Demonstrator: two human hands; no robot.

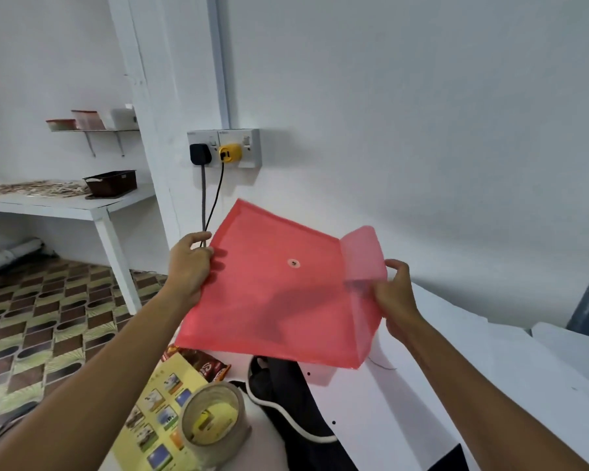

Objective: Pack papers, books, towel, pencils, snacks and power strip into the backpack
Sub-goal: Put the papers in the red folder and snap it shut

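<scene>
The red folder (279,294) is held in the air above the white table (456,385), flap (363,256) open. The left hand (189,266) pinches its left edge, fingers curled. The right hand (393,294) grips the flap side. Below lie the backpack (286,396), book (164,413), tape roll (213,423) and snack (208,367).

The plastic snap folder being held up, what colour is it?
Red plastic folder, head view.

The red folder (279,287) you hold up blocks your way to the wall; beneath it, a tape roll (215,421), yellow book (164,402) and snack packet (208,367) crowd the counter's (456,385) left edge, bare surface lying right.
</scene>
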